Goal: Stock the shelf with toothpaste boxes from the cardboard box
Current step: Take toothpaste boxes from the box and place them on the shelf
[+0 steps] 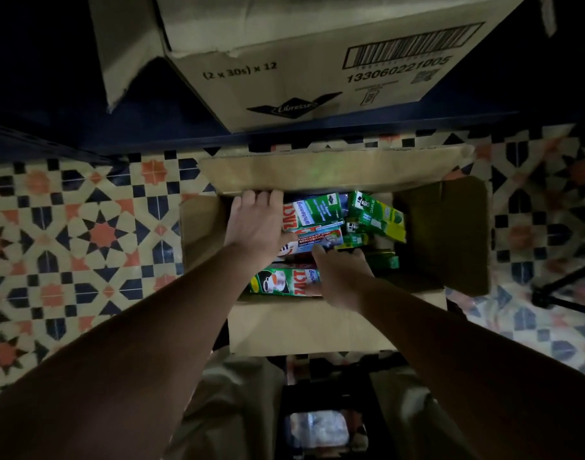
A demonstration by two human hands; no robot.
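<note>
An open cardboard box (311, 327) stands on the tiled floor below me, with several toothpaste boxes lying loose inside. My left hand (256, 224) reaches into its left side, palm down, fingers flat against the far flap and thumb touching a blue-and-white toothpaste box (321, 242). A green and red Zact whitening box (312, 210) lies just right of that hand. My right hand (342, 280) spans the right end of another green Zact box (278, 283) near the front wall, thumb and fingers around it. Green Darlie boxes (377, 215) lie at the far right.
A dark blue shelf edge (317, 127) runs across just beyond the box. On it sits a large brown carton (284, 61) with a barcode. The box's right flap (447, 234) lies open. A black tripod leg (563, 293) stands at right. My knees and a dark stool (321, 410) are below.
</note>
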